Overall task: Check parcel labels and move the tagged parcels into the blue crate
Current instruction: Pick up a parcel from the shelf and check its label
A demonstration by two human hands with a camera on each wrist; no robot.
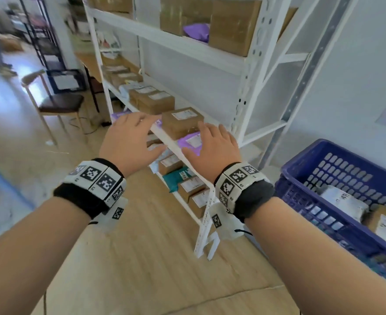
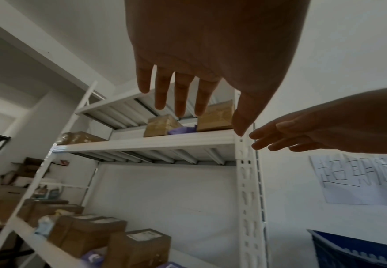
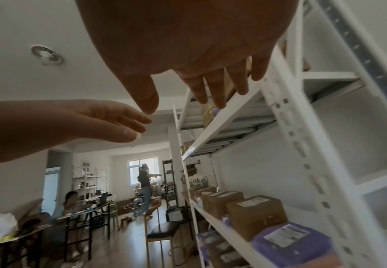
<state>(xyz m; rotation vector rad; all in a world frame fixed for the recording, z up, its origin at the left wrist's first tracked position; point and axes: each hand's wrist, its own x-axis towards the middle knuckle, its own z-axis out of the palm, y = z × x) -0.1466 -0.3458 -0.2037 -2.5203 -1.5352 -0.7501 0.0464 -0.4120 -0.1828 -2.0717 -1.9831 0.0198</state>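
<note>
On the white rack's middle shelf (image 1: 164, 136) stand a labelled brown box (image 1: 182, 121) (image 3: 254, 214) and, in front of it, a purple mailer (image 1: 191, 143) (image 3: 291, 239) with a white label. My left hand (image 1: 142, 133) (image 2: 188, 72) hovers at the shelf edge left of the box, fingers straight, holding nothing. My right hand (image 1: 210, 144) (image 3: 199, 72) is spread over the purple mailer; whether it touches it I cannot tell. The blue crate (image 1: 337, 178) (image 2: 353, 248) stands at the right with a white bag parcel (image 1: 342, 201) and a brown box inside.
More labelled boxes (image 1: 155, 101) line the shelf further back, others fill the lower shelf (image 1: 187, 185) and the upper shelf (image 1: 233, 26). A wooden chair (image 1: 58, 103) stands left of the rack. Two people (image 3: 145, 181) are far across the room.
</note>
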